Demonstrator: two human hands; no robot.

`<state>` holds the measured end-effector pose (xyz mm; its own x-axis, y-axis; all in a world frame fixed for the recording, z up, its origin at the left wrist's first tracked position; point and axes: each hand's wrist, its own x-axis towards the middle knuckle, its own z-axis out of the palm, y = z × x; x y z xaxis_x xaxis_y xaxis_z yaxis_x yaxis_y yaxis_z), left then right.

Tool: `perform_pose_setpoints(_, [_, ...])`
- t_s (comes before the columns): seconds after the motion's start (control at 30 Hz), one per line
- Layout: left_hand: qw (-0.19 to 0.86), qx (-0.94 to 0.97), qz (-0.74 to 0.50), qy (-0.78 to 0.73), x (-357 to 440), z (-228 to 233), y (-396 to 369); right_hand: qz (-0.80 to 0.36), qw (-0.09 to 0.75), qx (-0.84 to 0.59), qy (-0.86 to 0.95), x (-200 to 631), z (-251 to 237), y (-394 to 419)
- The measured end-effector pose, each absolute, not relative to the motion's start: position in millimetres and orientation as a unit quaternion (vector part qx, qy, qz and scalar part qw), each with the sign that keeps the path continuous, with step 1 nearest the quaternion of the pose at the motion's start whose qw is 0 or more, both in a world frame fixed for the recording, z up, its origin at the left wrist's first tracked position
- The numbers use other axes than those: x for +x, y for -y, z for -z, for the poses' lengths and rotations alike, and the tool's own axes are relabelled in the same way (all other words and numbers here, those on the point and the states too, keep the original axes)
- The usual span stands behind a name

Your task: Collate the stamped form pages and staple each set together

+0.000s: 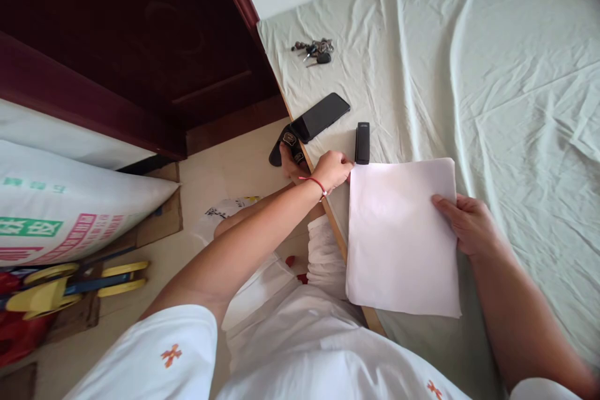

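Observation:
A stack of white paper (398,237) lies on the pale green bedsheet (492,94) near the bed's edge. My left hand (332,169), with a red string on the wrist, pinches the paper's top left corner. Just above that corner lies a small black stapler (362,142). My right hand (471,224) rests on the paper's right edge, thumb on top and fingers around the side.
A black phone (321,116) lies by the bed's edge, and a bunch of keys (315,51) farther up. A dark wooden door (140,44) stands at left. On the floor are a printed sack (70,206), yellow toys (70,287) and my foot in a black sandal (288,150).

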<state>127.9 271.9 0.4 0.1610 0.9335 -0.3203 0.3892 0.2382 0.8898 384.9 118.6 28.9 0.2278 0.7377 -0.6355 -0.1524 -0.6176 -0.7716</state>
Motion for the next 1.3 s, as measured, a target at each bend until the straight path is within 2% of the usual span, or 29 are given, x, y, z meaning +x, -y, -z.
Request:
perform_pose_setpoints(0.17, [0.522, 0.576, -0.267, -0.570, 127.3, -9.6, -275.7, -0.562, 0.382, -0.703, 0.210, 386.1, -27.9, -115.3])
perform_pose_setpoints(0.33, [0.510, 0.580, -0.415, -0.480, 124.7, -25.5, -296.9, -0.553, 0.383, -0.705, 0.226, 389.8, -22.9, -113.8])
perform_pose_setpoints(0.43, [0.508, 0.605, -0.448, -0.418, 128.7, -28.9, -316.5, -0.549, 0.379, -0.705, 0.239, 390.4, -22.8, -113.7])
perform_pose_setpoints(0.53, [0.503, 0.653, -0.412, -0.389, 134.6, -31.8, -328.9, -0.555, 0.383, -0.700, 0.235, 390.0, -24.6, -113.9])
perform_pose_setpoints(0.7, [0.523, 0.751, -0.262, -0.306, 135.2, -42.3, -321.9, -0.563, 0.384, -0.696, 0.227, 389.0, -26.8, -113.3])
perform_pose_setpoints(0.77, [0.495, 0.763, -0.277, -0.310, 133.0, -43.2, -315.3, -0.564, 0.384, -0.695, 0.228, 389.1, -27.0, -112.6])
perform_pose_setpoints(0.9, [0.473, 0.685, -0.390, -0.394, 128.6, -39.0, -309.1, -0.565, 0.375, -0.697, 0.234, 390.2, -27.7, -111.1])
perform_pose_setpoints(1.0, [0.495, 0.702, -0.340, -0.383, 125.1, -37.2, -310.9, -0.568, 0.365, -0.699, 0.238, 392.0, -28.3, -109.9])
perform_pose_setpoints(1.13, [0.364, 0.866, -0.186, -0.289, 125.6, -36.9, -317.7, -0.573, 0.357, -0.699, 0.237, 394.6, -27.7, -108.2])
perform_pose_setpoints(1.3, [0.233, 0.906, -0.159, -0.316, 144.0, -41.4, -327.1, -0.577, 0.350, -0.700, 0.233, 395.8, -25.9, -106.8])
